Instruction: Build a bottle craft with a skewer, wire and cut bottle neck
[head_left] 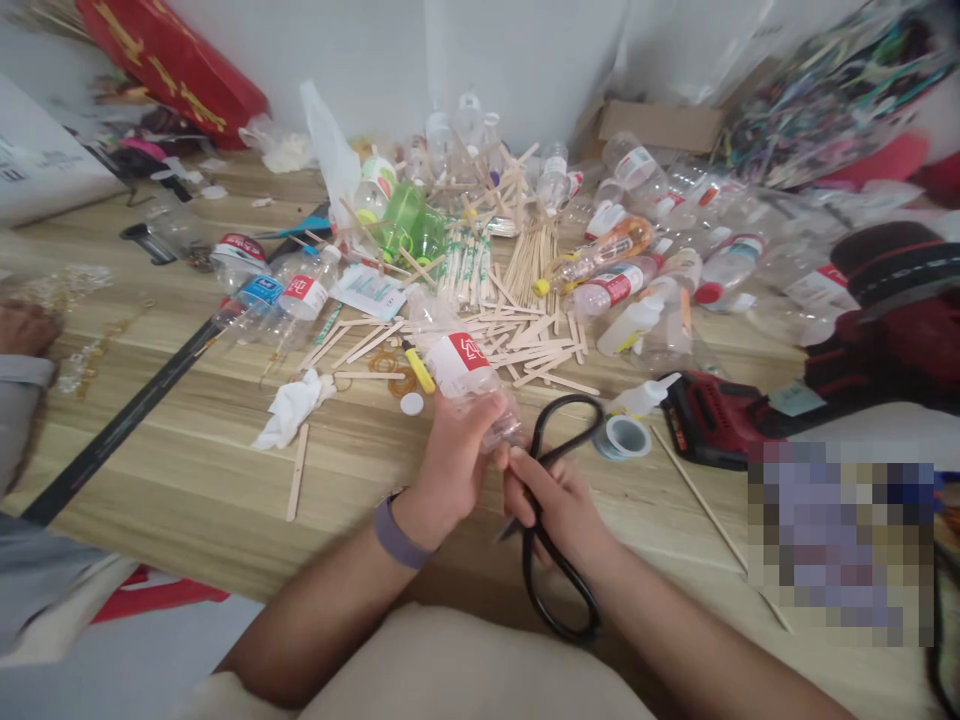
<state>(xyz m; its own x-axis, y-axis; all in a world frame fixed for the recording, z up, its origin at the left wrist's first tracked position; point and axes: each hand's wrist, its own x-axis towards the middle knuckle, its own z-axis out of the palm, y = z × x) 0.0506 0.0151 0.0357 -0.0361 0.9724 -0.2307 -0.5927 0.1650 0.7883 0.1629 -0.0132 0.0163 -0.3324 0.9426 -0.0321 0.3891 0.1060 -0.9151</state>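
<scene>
My left hand is closed around the lower part of a clear plastic bottle with a red and white label. The bottle is tilted, its base toward my right hand. My right hand grips black-handled scissors by the part near the blades, with the big loops spread apart above and below the hand. One scissor tip points left, below the bottle. The right thumb and fingers are at the bottle's base; whether a blade touches the plastic there is hidden.
Loose wooden sticks lie past the bottle, with several plastic bottles behind. A red and black power tool and a tape roll are on the right. A crumpled tissue lies left. Another person's hand rests at the far left.
</scene>
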